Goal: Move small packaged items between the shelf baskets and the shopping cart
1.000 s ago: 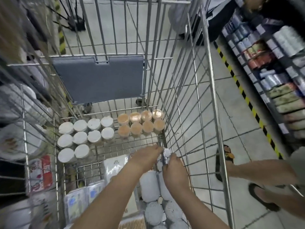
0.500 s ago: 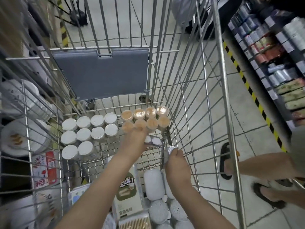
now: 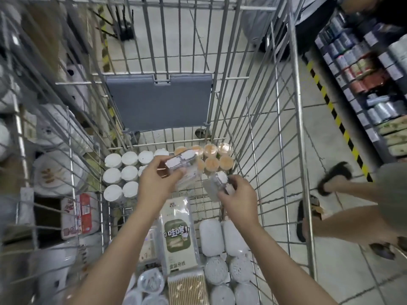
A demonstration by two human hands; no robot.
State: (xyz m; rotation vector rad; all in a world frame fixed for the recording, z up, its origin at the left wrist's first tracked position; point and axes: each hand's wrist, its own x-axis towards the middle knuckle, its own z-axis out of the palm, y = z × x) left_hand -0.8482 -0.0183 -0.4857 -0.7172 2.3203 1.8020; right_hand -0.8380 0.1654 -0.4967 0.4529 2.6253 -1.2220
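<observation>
Presently catalogued inside the wire shopping cart [image 3: 296,119]: the left hand [image 3: 157,183] is gripping a small clear packet [image 3: 184,160] with a white label, fingers curled round it, holding it above the cart floor just in front of the orange-lidded cups [image 3: 211,156]. The right hand [image 3: 239,198] is pinching a second small clear packet [image 3: 218,183], also white-labelled, near the cart's right wall; the two packets are sitting near each other but apart. White-lidded jars [image 3: 123,172] are standing in rows at the far left of the cart floor, beside the orange-lidded cups at the far right. A green-and-white flat pack [image 3: 177,234] is lying between the forearms, with a toothpick box [image 3: 187,287] touching its near end. Pale oval pouches [image 3: 222,236] are lying along the right side, and round clear tubs [image 3: 150,282] are sitting at the near left. A grey child-seat flap [image 3: 158,102] is hanging on the far wall. Outside the cart, a shelf of rolled goods [image 3: 361,69] is running along the right, and another person's sandalled feet [image 3: 332,175] are standing on the tiled floor.
</observation>
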